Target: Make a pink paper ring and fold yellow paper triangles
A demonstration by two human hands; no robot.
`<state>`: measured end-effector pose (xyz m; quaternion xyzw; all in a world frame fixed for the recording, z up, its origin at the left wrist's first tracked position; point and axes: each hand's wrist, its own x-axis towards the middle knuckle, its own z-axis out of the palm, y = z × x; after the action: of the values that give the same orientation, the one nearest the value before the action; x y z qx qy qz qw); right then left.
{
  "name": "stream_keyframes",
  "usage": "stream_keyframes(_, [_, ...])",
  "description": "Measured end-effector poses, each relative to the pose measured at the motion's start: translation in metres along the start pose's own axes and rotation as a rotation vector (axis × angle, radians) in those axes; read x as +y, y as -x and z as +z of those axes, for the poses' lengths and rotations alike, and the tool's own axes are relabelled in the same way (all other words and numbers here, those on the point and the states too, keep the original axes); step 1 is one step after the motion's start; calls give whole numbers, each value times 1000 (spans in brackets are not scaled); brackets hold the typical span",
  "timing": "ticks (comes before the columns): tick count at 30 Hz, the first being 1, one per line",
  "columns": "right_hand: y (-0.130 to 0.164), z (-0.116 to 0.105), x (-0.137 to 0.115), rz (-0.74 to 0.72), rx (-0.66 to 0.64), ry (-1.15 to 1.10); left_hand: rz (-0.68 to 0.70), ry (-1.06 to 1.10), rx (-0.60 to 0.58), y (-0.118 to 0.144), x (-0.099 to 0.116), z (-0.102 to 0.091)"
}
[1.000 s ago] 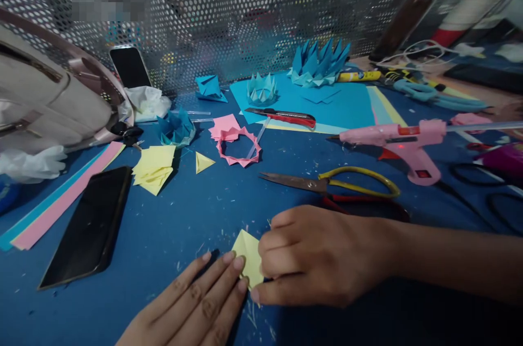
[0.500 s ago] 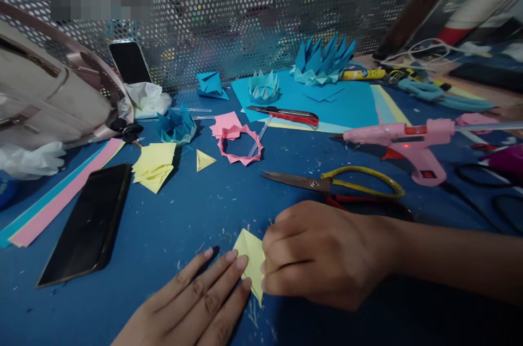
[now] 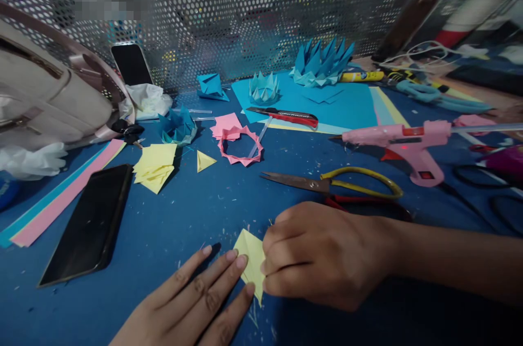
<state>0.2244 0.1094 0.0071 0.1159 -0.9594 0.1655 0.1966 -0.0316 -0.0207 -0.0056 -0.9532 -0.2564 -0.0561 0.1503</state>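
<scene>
A small folded yellow paper piece [image 3: 252, 258] lies on the blue table near the front edge. My right hand [image 3: 322, 253] is curled over its right side and pinches it with bent fingers. Flat on the table, my left hand [image 3: 196, 302] presses the paper's left edge with its fingertips. Just behind my right hand lie scissors [image 3: 330, 185] with yellow handles, their blades pointing left.
A black phone [image 3: 87, 226] lies at the left beside pink and blue paper strips [image 3: 57, 201]. Yellow paper pieces [image 3: 155, 167], a pink paper ring [image 3: 239, 144], blue folded shapes [image 3: 321, 62], a red cutter [image 3: 286, 116] and a pink glue gun [image 3: 402, 144] fill the table behind. A bag [image 3: 44, 95] stands far left.
My right hand's fingers have shifted slightly on the yellow paper, and my left hand has slid a little along its lower edge. The paper has turned slightly.
</scene>
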Motion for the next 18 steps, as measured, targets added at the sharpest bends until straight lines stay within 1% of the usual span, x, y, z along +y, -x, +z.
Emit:
stream_keyframes(4, [0, 0, 1, -3, -3, 8, -27, 30, -8, -4, -1, -3])
stream_keyframes(8, [-1, 1, 2, -24, 3, 4, -90, 32, 81, -8, 0, -8])
stream_keyframes(9, [-1, 1, 2, -23, 5, 2, -87, 39, 97, -9, 1, -8])
stream_keyframes(10, [-1, 1, 2, -21, 3, -1, -85, 58, 89, -9, 1, -7])
stream_keyframes(13, [0, 1, 2, -19, -11, -6, -109, 144, 131, -9, 5, 0])
stream_keyframes(14, [0, 1, 2, -20, -15, -9, -135, 161, 213, -9, 7, 4])
stream_keyframes(15, [0, 1, 1, -20, -14, -16, -150, 173, 239, -8, 8, 7])
stream_keyframes(17, [0, 1, 1, -16, -9, -29, -161, 188, 265, -7, 11, 14])
stream_keyframes(18, [0, 1, 1, -13, -8, -31, -159, 192, 253, -6, 12, 16])
